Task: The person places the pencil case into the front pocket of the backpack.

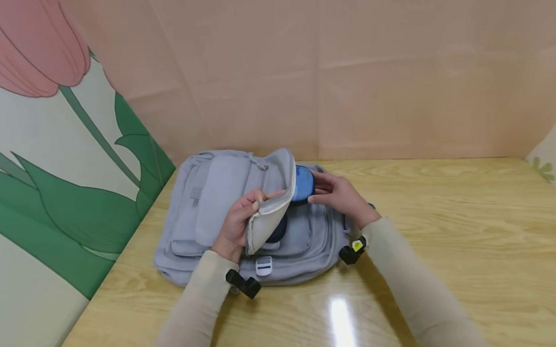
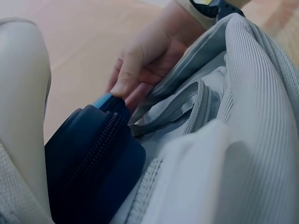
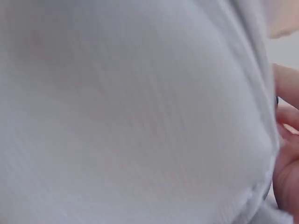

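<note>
A grey backpack [image 1: 222,202] lies on the wooden table. My left hand [image 1: 240,218] grips the edge of its pale-lined flap [image 1: 269,224] and holds it raised. On the flap's far side my right hand [image 1: 343,196] pinches a blue zip case [image 1: 304,183] between thumb and fingers, at the pocket opening. In the left wrist view the right hand [image 2: 152,56] holds the blue case's end beside a dark navy zipped pouch [image 2: 93,163], which sits by the grey fabric. Pale cloth [image 3: 140,116] fills most of the right wrist view.
The wooden table [image 1: 441,225] extends to the right of the backpack. A pinkish sheet [image 1: 354,94] hangs behind it. At the left stands a wall with a painted tulip [image 1: 34,37]. A white buckle [image 1: 264,265] lies at the backpack's near edge.
</note>
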`<state>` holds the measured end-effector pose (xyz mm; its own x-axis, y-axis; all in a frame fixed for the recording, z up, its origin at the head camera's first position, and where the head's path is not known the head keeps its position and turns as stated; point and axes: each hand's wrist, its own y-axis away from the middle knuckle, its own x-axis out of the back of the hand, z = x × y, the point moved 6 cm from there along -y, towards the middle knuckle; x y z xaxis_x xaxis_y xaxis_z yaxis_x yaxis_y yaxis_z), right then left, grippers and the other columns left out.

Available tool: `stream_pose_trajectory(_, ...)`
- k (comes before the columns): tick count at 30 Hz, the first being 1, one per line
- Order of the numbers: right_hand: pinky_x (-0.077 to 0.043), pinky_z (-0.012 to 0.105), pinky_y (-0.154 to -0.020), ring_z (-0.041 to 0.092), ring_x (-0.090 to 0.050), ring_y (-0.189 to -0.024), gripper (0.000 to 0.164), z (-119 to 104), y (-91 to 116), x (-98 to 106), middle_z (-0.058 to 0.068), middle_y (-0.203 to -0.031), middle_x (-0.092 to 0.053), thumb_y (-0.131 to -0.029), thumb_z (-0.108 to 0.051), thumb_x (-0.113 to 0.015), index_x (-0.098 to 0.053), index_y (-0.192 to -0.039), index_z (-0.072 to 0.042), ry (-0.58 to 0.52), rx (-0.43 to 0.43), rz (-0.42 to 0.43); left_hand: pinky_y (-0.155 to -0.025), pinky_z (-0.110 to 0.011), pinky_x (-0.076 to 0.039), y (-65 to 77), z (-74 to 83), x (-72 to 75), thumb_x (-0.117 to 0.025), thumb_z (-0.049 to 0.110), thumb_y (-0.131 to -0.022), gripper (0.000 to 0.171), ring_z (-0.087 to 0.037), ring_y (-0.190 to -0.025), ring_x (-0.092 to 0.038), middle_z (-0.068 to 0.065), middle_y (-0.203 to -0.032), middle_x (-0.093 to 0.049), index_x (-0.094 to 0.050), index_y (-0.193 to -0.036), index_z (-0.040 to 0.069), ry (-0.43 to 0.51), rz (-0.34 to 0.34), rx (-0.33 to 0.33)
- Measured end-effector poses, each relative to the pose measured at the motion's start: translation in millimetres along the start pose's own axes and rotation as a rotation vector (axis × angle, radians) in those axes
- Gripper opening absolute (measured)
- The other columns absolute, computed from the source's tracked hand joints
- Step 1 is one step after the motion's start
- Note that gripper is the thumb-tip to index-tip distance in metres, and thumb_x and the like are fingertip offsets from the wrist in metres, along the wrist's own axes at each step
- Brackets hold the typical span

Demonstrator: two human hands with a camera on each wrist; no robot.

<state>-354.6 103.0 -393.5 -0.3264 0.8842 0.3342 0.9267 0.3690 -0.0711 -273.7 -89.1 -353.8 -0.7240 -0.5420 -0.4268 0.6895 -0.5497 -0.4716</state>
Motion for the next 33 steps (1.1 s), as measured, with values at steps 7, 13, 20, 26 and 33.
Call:
stream_pose_trajectory(7,-0.044,0.04,-0.095,0.031,-0.052,-0.118,0.062,1.6,0.0,-4.9,0.019,-0.135,-0.048,-0.086,-0.009,-0.065,-0.036,-0.141,-0.005,-0.023,0.034,-0.012,-0.087,-0.024,-0.046,-2.7,-3.1,-2.6,-0.054,0.019,-0.093,0.008,-0.02,-0.117,-0.051,-0.011,-0.128,-0.055,-0.058,-0.09,0.013,0.016,-0.042,0.09)
stream_pose_trajectory(13,-0.044,0.043,-0.095,0.031,-0.052,-0.117,0.062,-7.7,-0.5,-9.6,0.018,-0.133,-0.05,-0.086,-0.006,-0.064,-0.036,-0.141,-0.008,0.012,0.063,-0.002,-0.086,-0.023,-0.047,-6.6,-7.9,-7.3,-0.054,0.019,-0.093,0.008,-0.019,-0.117,-0.051,-0.01,-0.126,-0.056,-0.057,-0.089,0.013,0.023,-0.064,0.129)
stream_pose_trajectory(20,-0.042,0.045,-0.096,0.031,-0.053,-0.115,0.064,-14.0,-3.2,-12.4,0.017,-0.131,-0.052,-0.085,-0.01,-0.066,-0.036,-0.141,-0.008,0.068,0.071,0.021,-0.085,-0.023,-0.046,-8.4,-9.6,-7.9,-0.057,0.021,-0.091,0.009,-0.018,-0.117,-0.05,-0.008,-0.125,-0.058,-0.055,-0.088,0.013,0.012,-0.069,0.15)
stream_pose_trajectory(26,-0.044,0.039,-0.093,0.033,-0.052,-0.115,0.063,-15.6,-2.2,-18.6,0.017,-0.135,-0.046,-0.085,-0.002,-0.063,-0.036,-0.141,-0.009,-0.026,0.097,0.038,-0.085,-0.023,-0.045,-9.4,-11.0,-10.0,-0.057,0.022,-0.091,0.01,-0.018,-0.118,-0.05,-0.006,-0.125,-0.058,-0.055,-0.088,0.013,-0.014,-0.078,0.155)
stream_pose_trajectory(33,-0.048,0.028,-0.074,0.029,-0.056,-0.098,0.065,-16.0,0.5,-22.9,0.015,-0.136,-0.042,-0.086,-0.003,-0.062,-0.032,-0.144,-0.014,-0.018,0.096,0.043,-0.085,-0.023,-0.045,-8.3,-12.8,-9.0,-0.056,0.024,-0.092,0.01,-0.017,-0.117,-0.051,-0.006,-0.126,-0.058,-0.054,-0.088,0.014,-0.033,-0.078,0.16)
